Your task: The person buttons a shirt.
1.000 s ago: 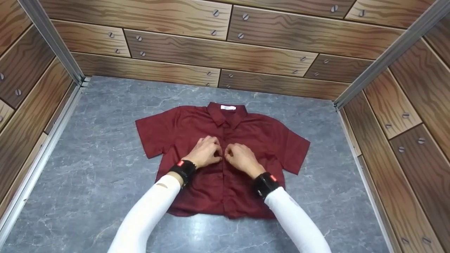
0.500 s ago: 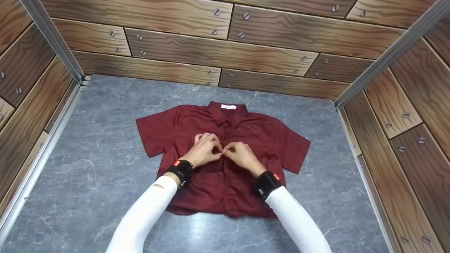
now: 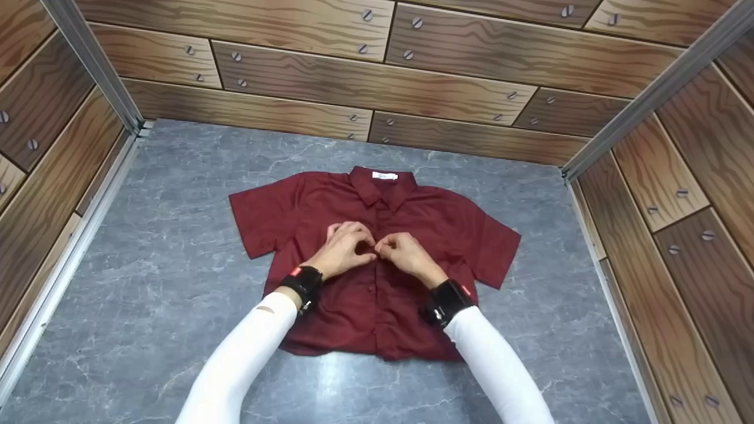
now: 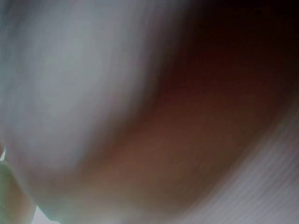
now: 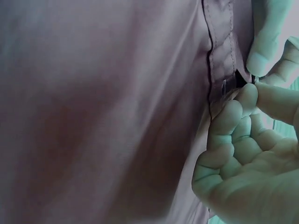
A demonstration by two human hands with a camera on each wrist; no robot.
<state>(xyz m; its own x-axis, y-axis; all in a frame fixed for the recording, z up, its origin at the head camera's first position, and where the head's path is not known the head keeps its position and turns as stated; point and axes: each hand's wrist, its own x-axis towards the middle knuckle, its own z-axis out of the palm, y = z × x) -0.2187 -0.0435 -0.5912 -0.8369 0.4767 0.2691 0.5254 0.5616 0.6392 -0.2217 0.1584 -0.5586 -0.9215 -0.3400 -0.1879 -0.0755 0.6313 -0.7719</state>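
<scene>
A dark red short-sleeved shirt (image 3: 330, 203) lies front up and spread out, its collar (image 3: 383, 191) away from me. At mid-chest my left hand (image 3: 344, 250) pinches the front placket, thumb and forefinger bent into a ring. Opposite it, my right hand (image 3: 406, 256) pinches the same edge, fingers curled. In the right wrist view, fingertips (image 5: 247, 95) of both hands meet at the placket (image 5: 219, 37), beside a small slit like a buttonhole (image 5: 224, 86). A button (image 3: 370, 289) shows lower down the front. The left wrist view is too blurred to tell details.
The shirt lies on a grey marbled surface (image 3: 159, 282). Wood-patterned panels (image 3: 294, 70) wall it in at the back and both sides, with metal rails (image 3: 642, 129) along the corners. Black bands (image 3: 303, 285) and white sleeves (image 3: 495, 365) cover my wrists and forearms.
A second ago my hands were slightly apart over the placket; their fingertips have since come together on it. The shirt stays in place, while the head view has shifted slightly.
</scene>
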